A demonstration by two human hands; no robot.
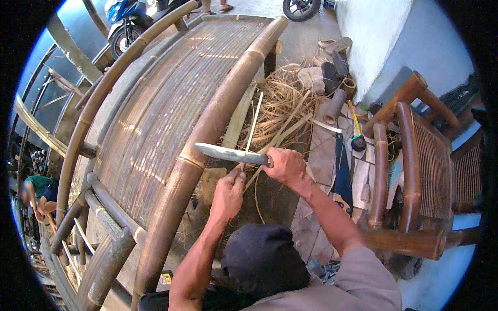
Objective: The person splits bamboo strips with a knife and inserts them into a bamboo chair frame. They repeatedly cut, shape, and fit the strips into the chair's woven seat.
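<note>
My right hand is closed round the handle of a large knife. Its broad grey blade points left, and the tip reaches over the thick bamboo rail of a bench. A thin pale bamboo strip is pinched in my left hand, just below the blade. The strip runs up and away from my fingers, and the blade crosses it close to them. Whether the edge bites into the strip I cannot tell. Behind the strip lies a heap of bamboo shavings on the floor.
The slatted bamboo bench fills the left. On the right floor lie a saw and a tape measure, beside a brown bamboo chair. Another person crouches far left. A motorbike stands behind.
</note>
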